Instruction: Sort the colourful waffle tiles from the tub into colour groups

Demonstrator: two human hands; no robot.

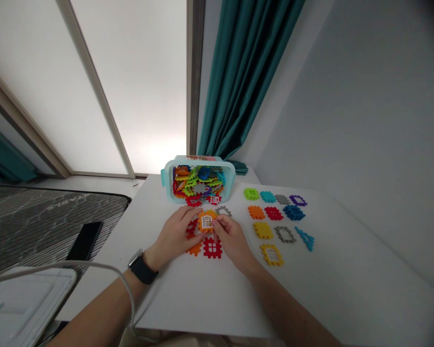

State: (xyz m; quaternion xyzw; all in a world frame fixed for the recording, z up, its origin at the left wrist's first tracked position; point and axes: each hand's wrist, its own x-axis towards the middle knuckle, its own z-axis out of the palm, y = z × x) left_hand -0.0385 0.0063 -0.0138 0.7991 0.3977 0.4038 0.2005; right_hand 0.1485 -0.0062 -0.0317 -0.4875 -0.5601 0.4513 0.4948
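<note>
On my feed, the orange window tile (207,221), a notch-edged plastic piece with a white arched window, sits between both hands near the middle of the table. I read the left hand (173,236) as closed on its left edge and the right hand (231,241) as pinching its right edge. I can't tell whether the tile is clear of the surface. A black smartwatch (142,268) is on the left wrist.

Just below the hands I have a red grid tile (212,247) and a partly covered orange tile (195,248), with a red tile (192,227) by the left hand. A grey ring tile (223,211) lies just beyond the held piece. Further up stands a clear plastic box (168,185) with teal clips, packed with mixed tiles.

To the right on the white table (202,308), I see loose rows: lime (251,193), teal (267,196), grey (282,199) and purple (298,200) tiles; orange (256,212), red (274,213) and blue (293,212) tiles; then yellow (263,230), a grey window tile (285,234) and a pale blue triangular piece (304,238). A yellow window tile (271,254) sits below them.

Off the table's left edge, a black phone (84,241) lies on a striped mattress (39,226). A white cable (94,265) crosses the view above the left forearm, and a teal curtain (238,72) hangs behind the table.
</note>
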